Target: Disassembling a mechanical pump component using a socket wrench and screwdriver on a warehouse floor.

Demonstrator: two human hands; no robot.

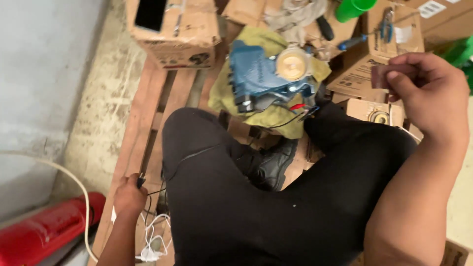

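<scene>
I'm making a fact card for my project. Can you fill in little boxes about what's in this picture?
Place: wooden pallet beside a grey wall
Left hand: closed on a small black plug with black wire
Right hand: raised, pinching a small brownish piece
Middle: blue pump on a yellow cloth
Nearby: cardboard boxes, green cup, red cylinder, white cable

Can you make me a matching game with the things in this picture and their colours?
Things:
1. pump motor
2. gas cylinder
3. cup
4. cloth under the motor

Colours:
a. red
b. yellow-green
c. blue
d. bright green

Pairs: 1-c, 2-a, 3-d, 4-b.

Bonus: the right hand pinches a small brownish piece; the left hand grips a black wire.
</scene>
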